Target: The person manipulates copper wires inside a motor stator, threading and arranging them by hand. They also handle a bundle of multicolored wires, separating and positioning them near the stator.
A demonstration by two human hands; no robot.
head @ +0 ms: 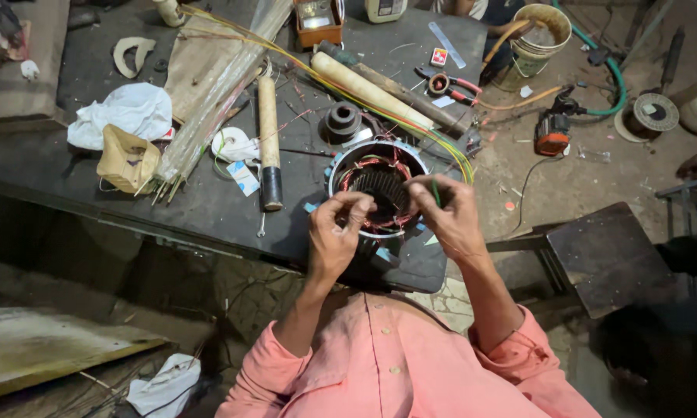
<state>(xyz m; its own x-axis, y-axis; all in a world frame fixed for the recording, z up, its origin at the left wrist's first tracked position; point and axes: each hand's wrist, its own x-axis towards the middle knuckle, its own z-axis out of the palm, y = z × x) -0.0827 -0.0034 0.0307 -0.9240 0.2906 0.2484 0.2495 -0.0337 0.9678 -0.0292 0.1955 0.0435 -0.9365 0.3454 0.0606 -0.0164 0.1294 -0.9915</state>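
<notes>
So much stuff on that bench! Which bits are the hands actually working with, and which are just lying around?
In use:
left hand
right hand
round motor stator with copper windings
green sleeve pinched in the right hand

Lying about:
wooden mallet
white cloth
pliers
bucket
tape roll

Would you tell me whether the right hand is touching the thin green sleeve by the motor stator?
Touching. The head view shows the right hand pinching the green sleeve between its fingertips, above the motor stator; the sleeve's upper end sticks out past the fingers.
</notes>
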